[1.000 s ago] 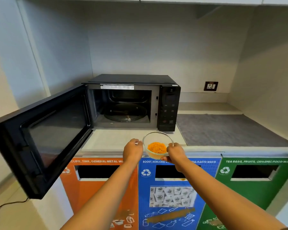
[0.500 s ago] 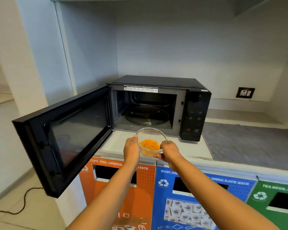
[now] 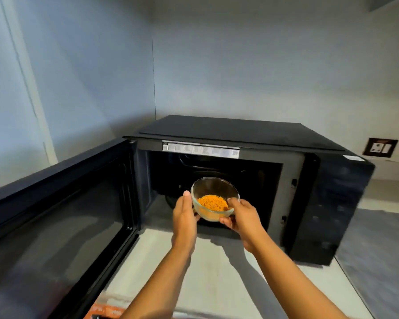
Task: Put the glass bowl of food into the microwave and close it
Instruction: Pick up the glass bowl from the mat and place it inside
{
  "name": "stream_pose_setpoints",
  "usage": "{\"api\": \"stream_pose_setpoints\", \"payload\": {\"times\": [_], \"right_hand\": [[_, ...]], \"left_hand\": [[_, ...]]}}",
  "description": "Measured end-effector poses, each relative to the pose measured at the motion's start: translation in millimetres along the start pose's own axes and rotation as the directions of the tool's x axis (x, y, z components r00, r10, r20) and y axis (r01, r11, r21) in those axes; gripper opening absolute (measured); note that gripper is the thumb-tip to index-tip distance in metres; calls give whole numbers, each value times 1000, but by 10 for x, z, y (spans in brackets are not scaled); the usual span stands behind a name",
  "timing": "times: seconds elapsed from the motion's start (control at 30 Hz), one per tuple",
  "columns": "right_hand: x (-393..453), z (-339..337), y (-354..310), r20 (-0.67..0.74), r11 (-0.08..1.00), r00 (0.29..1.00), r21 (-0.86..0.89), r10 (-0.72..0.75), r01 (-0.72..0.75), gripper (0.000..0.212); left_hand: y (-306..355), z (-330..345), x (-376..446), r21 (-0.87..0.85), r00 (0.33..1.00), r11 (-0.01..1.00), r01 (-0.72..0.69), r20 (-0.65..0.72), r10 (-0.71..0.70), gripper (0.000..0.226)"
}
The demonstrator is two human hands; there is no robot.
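A clear glass bowl [image 3: 213, 189] with orange shredded food [image 3: 212, 203] is held in the air right at the mouth of the black microwave [image 3: 240, 132]. My left hand [image 3: 184, 215] grips the bowl's left side, thumb on the rim. My right hand [image 3: 242, 217] holds its right side and underside. The microwave's cavity is dark and open behind the bowl. Its door [image 3: 62, 215] is swung wide open to the left.
The microwave stands on a pale counter [image 3: 217, 284] in a wall corner. Its control panel [image 3: 327, 208] is on the right. A grey mat [image 3: 378, 249] lies to the right on the counter, and a wall socket [image 3: 380, 147] sits behind.
Both hands carried the bowl forward and up from the counter's front edge to the microwave opening. The view moved much closer to the microwave.
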State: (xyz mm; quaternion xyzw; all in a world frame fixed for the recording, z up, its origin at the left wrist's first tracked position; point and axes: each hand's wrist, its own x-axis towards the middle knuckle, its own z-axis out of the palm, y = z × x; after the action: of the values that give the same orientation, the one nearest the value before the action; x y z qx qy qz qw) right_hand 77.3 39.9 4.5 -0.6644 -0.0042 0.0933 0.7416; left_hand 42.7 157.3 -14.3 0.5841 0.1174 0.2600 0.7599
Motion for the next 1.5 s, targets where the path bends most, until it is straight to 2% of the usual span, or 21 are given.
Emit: {"api": "stream_pose_setpoints", "payload": {"times": [0.13,0.27,0.37,0.63,0.73,0.9,1.03,1.13,1.27,1.5], "right_hand": [[523,91,-62,-13,995,1000,102,-10,11,18],[952,160,-107,-69,990,997,131,-34,43,19],[1218,183,-81,-60,989,996,131,-61,69,19],[1509,212,-71,-48,993,998,114,-31,36,25],[1575,251,-47,-51,997,999,71,-16,20,24],[1644,262,53,-41,998,999,60,29,-26,24],[1670,268,108,-20,998,999,44,38,-37,28],[1667,273,112,-7,999,1000,37,29,-29,30],[1645,267,113,-3,999,999,7,36,-36,28],[1675,269,133,-8,999,999,-10,52,-52,26]], "left_hand": [[-173,112,586,-40,998,997,-61,3,61,31],[-377,210,1013,-60,993,991,-117,-39,114,31],[-559,264,1277,-61,988,990,-126,-96,120,32],[-631,313,1560,-33,996,996,-84,-31,83,33],[-680,271,1589,-66,1000,998,-24,-21,23,33],[-760,211,1641,-51,998,997,53,-13,-54,53],[-800,185,1681,16,998,998,57,-2,-57,50],[-796,176,1690,89,998,994,64,5,-65,62],[-789,159,1675,121,997,991,65,30,-69,68],[-740,171,1622,192,993,977,97,47,-108,102]]}}
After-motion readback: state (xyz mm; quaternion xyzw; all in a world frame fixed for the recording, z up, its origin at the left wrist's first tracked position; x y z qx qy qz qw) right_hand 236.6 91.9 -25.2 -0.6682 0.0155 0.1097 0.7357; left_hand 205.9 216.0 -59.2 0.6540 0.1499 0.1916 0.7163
